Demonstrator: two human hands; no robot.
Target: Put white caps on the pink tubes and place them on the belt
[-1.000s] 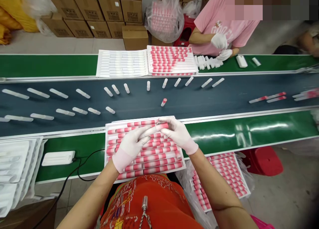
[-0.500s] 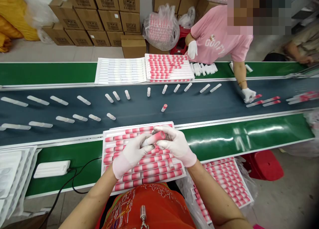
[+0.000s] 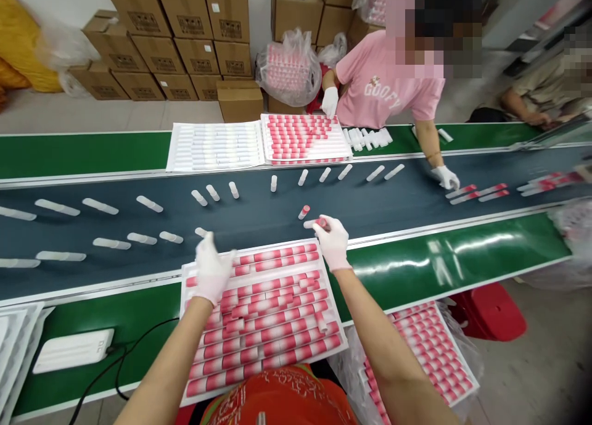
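Note:
My right hand (image 3: pixel 332 240) reaches over the dark conveyor belt (image 3: pixel 393 200), its fingers closed on a pink-and-white tube (image 3: pixel 312 223) that lies low on the belt. A short pink-capped piece (image 3: pixel 304 212) stands just beyond it. My left hand (image 3: pixel 210 266) is stretched out with its fingers apart toward a small white tube (image 3: pixel 200 232) at the belt's near edge. Below both hands sits a white tray (image 3: pixel 183 326) with rows of pink-and-white tubes. Both hands wear white gloves.
Several white tubes (image 3: pixel 99 206) lie spaced along the belt. Across it a person in a pink shirt (image 3: pixel 388 92) has one hand (image 3: pixel 446 177) on the belt, with filled trays (image 3: pixel 305 138) beside. A white box (image 3: pixel 74 350) with a cable lies left. Another tray (image 3: pixel 425 351) sits lower right.
My hands held one tube together over the tray; now they have parted. The right hand carried the tube out to the belt, the left reached toward a white tube. The view tilted up.

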